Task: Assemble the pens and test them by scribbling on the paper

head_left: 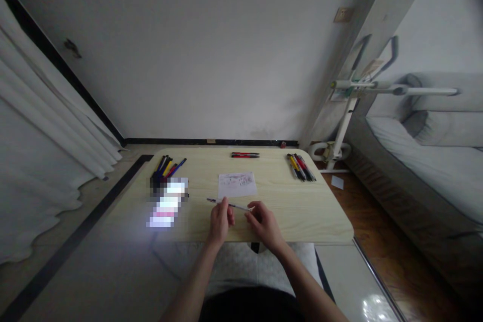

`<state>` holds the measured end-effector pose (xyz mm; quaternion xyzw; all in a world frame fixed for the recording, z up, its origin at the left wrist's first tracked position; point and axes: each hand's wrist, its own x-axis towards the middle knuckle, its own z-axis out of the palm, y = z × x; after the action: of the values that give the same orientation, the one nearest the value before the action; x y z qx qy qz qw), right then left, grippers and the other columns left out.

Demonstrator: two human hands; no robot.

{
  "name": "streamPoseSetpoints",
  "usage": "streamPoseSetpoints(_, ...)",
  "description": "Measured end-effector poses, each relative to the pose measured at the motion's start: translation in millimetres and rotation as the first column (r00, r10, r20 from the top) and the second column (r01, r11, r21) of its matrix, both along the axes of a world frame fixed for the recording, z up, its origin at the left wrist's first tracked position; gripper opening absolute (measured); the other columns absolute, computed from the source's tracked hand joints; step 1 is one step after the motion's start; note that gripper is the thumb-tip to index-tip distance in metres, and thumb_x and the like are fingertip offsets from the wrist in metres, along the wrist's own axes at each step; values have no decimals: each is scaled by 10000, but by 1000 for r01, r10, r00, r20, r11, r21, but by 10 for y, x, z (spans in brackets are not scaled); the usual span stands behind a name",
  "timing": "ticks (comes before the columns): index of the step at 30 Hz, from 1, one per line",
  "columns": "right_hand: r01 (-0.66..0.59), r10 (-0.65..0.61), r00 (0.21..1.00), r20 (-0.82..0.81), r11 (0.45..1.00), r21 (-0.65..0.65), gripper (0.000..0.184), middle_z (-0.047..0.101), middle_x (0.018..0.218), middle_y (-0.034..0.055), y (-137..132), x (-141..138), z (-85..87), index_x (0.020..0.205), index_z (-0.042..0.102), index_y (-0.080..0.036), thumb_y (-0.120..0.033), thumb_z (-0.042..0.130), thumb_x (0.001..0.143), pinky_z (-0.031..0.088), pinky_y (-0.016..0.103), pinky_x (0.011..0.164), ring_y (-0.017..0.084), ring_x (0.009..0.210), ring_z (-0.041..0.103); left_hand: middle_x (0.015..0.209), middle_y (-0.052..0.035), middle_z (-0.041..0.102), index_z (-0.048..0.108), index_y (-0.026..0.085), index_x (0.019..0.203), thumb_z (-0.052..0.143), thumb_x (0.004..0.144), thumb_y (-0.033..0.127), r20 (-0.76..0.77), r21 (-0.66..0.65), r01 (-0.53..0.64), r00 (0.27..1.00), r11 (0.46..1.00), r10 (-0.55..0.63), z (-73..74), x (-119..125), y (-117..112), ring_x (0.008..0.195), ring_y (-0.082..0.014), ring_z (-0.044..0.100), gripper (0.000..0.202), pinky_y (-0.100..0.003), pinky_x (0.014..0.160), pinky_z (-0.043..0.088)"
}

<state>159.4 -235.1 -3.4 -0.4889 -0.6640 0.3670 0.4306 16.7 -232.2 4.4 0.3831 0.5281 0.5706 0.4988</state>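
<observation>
Grey slim pen (pixel 230 205) is held level over the near side of the wooden table (pixel 302 211), left hand (pixel 221 221) pinching its middle and right hand (pixel 264 222) its end, fingers closed on it. A paper slip (pixel 237 184) lies at 12 o'clock. Beyond it are a red pair (pixel 245 155) at 12, a dark bundle (pixel 166 167) at 10 and a mixed bundle (pixel 301 167) at 2.

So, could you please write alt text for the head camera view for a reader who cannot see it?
The left hand and right hand hold a slim pen between them over a pale wooden table. Beyond lies a small printed paper, with three clusters of coloured pens along the far edge.
</observation>
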Motion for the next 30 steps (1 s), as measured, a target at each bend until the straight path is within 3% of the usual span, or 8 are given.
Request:
streamPoseSetpoints(4,-18,18,1000,18,1000,-10,197,564,610,-13,-5,5,20,909,532,-183,-329,506,780,397,225,519,132,558,522,358,33,431,406,176,474,377,785,518,-7,0,-19,1000,1000,19,22,4,-6,330,-88,412,463,-197,372,319)
streamPoseSetpoints(13,-33,33,998,57,999,-6,283,552,584,-8,-25,20,98,668,529,-180,-324,378,859,364,218,536,121,556,510,344,33,423,403,179,474,367,782,519,3,-13,-26,1000,1000,26,17,7,1,315,-93,404,461,-202,354,309)
streamPoseSetpoints(30,-23,23,999,38,1000,11,186,562,627,0,-20,13,36,820,534,-172,-331,439,830,380,219,536,126,573,511,366,32,429,422,168,490,361,807,487,-53,14,-4,999,1000,5,-17,-11,0,339,-88,415,454,-194,373,314)
